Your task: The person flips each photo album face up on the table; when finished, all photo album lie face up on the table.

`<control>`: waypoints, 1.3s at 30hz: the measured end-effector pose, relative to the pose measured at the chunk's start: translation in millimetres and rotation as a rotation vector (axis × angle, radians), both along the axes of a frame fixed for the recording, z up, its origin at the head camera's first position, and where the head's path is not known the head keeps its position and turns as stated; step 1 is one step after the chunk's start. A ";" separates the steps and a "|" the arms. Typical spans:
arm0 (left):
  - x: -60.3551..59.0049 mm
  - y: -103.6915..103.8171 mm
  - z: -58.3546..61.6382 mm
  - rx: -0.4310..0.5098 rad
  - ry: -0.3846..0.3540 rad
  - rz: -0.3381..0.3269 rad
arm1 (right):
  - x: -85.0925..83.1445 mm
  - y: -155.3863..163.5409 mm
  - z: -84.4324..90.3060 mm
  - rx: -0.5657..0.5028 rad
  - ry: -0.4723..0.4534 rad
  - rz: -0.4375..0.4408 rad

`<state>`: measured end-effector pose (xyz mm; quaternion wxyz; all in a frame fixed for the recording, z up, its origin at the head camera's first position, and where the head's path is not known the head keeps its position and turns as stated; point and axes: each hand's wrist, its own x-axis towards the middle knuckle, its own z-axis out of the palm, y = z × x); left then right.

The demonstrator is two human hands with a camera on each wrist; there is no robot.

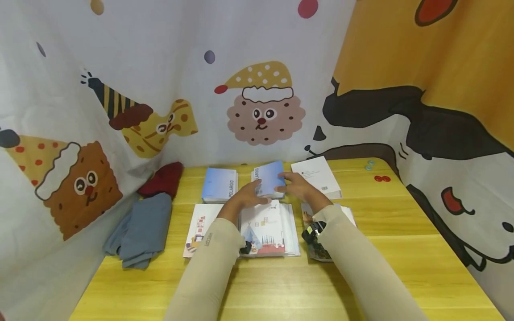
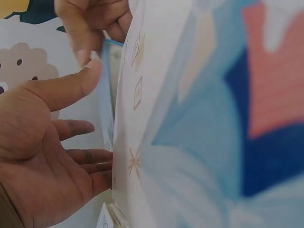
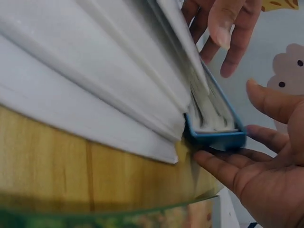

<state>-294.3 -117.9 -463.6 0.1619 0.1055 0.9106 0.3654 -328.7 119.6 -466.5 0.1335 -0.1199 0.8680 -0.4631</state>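
Observation:
A blue album (image 1: 270,176) marked "POLAROID" lies between the two hands at the back middle of the table. At its left edge is the left hand (image 1: 248,195), fingers spread and thumb apart. The right hand (image 1: 298,185) reaches its other side; in the right wrist view, the fingers (image 3: 228,168) touch the corner of the blue album (image 3: 221,137), and the thumb stands off. White page edges show inside that cover. Just in front lies a white illustrated album (image 1: 263,227), partly below the left hand. Another blue album (image 1: 217,182) lies to the left.
Another white album (image 1: 317,174) lies at the back right, and an illustrated one (image 1: 197,223) at the left. A dark-covered book (image 1: 319,253) sits under the right wrist. Grey cloth (image 1: 146,227) and red cloth (image 1: 163,179) are at left; red buttons (image 1: 382,179) at right.

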 end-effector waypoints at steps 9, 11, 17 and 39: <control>-1.2 7.1 8.6 0.134 0.013 -0.033 | 9.8 -3.9 26.9 -0.397 -0.034 -0.067; -1.9 9.2 10.3 0.166 0.009 -0.049 | 11.0 -4.6 29.7 -0.428 -0.006 -0.081; -5.3 14.7 12.1 0.338 0.032 -0.059 | 12.8 -6.1 26.3 -0.504 0.030 -0.099; -7.7 -8.9 13.1 0.218 0.222 0.195 | 8.5 -15.3 -10.5 0.055 -0.026 0.055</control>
